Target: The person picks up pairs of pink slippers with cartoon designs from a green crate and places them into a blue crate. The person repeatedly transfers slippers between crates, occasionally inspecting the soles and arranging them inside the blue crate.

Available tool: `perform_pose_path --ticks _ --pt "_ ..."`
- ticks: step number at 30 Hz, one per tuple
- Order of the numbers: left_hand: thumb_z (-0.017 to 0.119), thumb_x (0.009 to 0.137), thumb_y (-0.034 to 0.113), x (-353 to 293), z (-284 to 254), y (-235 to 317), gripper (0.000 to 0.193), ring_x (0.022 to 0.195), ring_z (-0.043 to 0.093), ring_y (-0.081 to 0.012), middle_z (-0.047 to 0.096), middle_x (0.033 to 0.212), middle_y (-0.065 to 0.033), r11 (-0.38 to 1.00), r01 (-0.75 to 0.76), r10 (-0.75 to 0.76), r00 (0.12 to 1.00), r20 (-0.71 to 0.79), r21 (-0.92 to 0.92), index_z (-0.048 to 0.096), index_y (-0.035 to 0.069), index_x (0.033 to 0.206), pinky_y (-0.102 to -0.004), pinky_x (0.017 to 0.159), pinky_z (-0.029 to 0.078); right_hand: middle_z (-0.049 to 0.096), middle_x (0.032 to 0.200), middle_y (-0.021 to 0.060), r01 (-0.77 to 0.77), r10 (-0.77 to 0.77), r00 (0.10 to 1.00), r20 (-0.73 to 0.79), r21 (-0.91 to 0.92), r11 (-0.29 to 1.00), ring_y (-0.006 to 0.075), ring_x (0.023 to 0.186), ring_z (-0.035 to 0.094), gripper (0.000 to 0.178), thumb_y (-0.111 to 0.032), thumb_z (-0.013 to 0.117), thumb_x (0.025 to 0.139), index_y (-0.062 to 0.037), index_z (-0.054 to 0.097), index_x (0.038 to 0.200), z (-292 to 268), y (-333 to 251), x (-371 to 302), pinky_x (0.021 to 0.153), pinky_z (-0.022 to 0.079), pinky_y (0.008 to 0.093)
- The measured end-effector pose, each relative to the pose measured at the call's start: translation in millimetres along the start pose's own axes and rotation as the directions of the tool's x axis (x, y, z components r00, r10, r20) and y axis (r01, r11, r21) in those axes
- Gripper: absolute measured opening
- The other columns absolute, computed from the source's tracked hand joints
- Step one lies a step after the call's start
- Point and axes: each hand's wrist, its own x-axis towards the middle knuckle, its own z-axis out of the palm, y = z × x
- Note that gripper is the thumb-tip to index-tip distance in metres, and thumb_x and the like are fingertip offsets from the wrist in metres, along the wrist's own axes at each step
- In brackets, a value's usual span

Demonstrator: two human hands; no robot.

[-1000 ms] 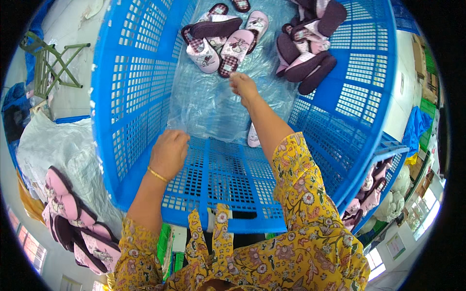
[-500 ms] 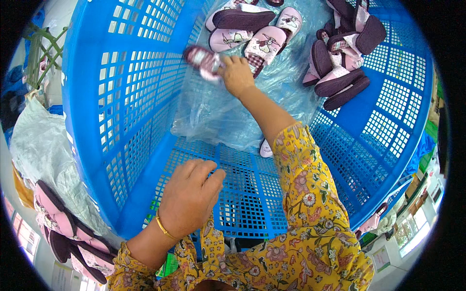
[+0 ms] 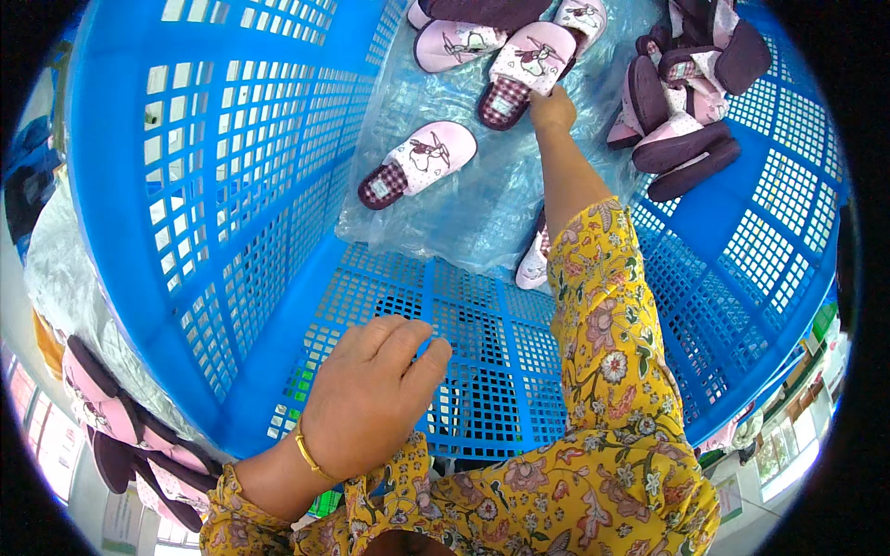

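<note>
My right hand (image 3: 553, 111) reaches far into a big blue basket (image 3: 389, 278). Its fingers close on the near right edge of a pink slipper (image 3: 527, 63) with a checked insole, which lies against other slippers. Left of that hand, a single pink slipper (image 3: 419, 165) rests sole down on clear plastic sheeting (image 3: 454, 227). Close to me, my left hand (image 3: 371, 394), with a gold bangle at the wrist, hangs above the basket's near part. Its fingers curl down in a loose fist; no object shows in them, though the fingertips are hidden.
A heap of slippers (image 3: 681, 111) with dark soles leans by the basket's right wall. Another slipper (image 3: 533, 264) lies partly behind my right forearm. Outside on the left are a whitish sack (image 3: 69, 278) and more pink slippers (image 3: 111, 412). Perforated walls rise on both sides.
My right hand has let go of the slipper it was moving on the left, which now lies flat. That hand has gone right to another slipper. My left hand stays nearly in place.
</note>
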Motion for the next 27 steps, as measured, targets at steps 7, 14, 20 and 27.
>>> perform_pose_path --ticks 7,14,20,27 --pt "0.062 0.073 0.008 1.3 6.3 2.0 0.029 0.095 0.055 -0.0285 0.057 0.103 -0.0109 1.0 0.016 -0.016 1.0 -0.021 -0.017 0.058 0.004 0.101 -0.0391 0.078 0.046 0.064 0.09 0.0231 0.025 -0.02 0.999 -0.037 0.131 0.991 0.0409 0.085 0.061 0.028 -0.025 0.06 0.078 -0.001 0.063 0.093 -2.0 80.9 -96.0 0.076 0.047 0.0453" --pt "0.07 0.072 0.01 -0.1 12.1 1.7 0.032 0.095 0.055 -0.0293 0.057 0.103 -0.0101 1.0 0.026 -0.026 1.0 -0.005 0.002 0.058 0.005 0.102 -0.0404 0.081 0.046 0.068 0.089 0.0139 -0.275 0.226 0.952 0.208 0.25 0.928 0.0265 0.08 0.065 0.029 -0.025 0.066 0.08 -0.0042 0.064 0.1 40.6 86.3 -211.8 0.073 0.049 0.0364" --pt "0.068 0.074 0.011 10.5 28.6 -17.3 0.028 0.093 0.055 -0.0309 0.059 0.101 -0.0111 0.995 0.085 -0.079 0.992 0.097 -0.054 0.058 0.005 0.1 -0.0403 0.081 0.045 0.066 0.079 0.0085 -0.411 0.34 0.898 0.279 0.262 0.873 0.0204 0.069 0.061 0.028 -0.023 0.07 0.075 -0.0026 0.062 0.092 84.9 66.5 -240.3 0.065 0.048 0.0345" --pt "0.067 0.075 0.011 37.1 48.1 -23.2 0.025 0.094 0.055 -0.0316 0.06 0.1 -0.0108 0.999 0.024 -0.029 0.993 0.112 0.042 0.059 0.006 0.098 -0.0406 0.08 0.045 0.067 0.095 0.012 -0.295 0.135 0.872 0.471 0.285 0.912 0.0222 0.086 0.063 0.045 -0.027 0.076 0.071 -0.0017 0.06 0.105 56.1 88.0 -220.9 0.075 0.049 0.0341"
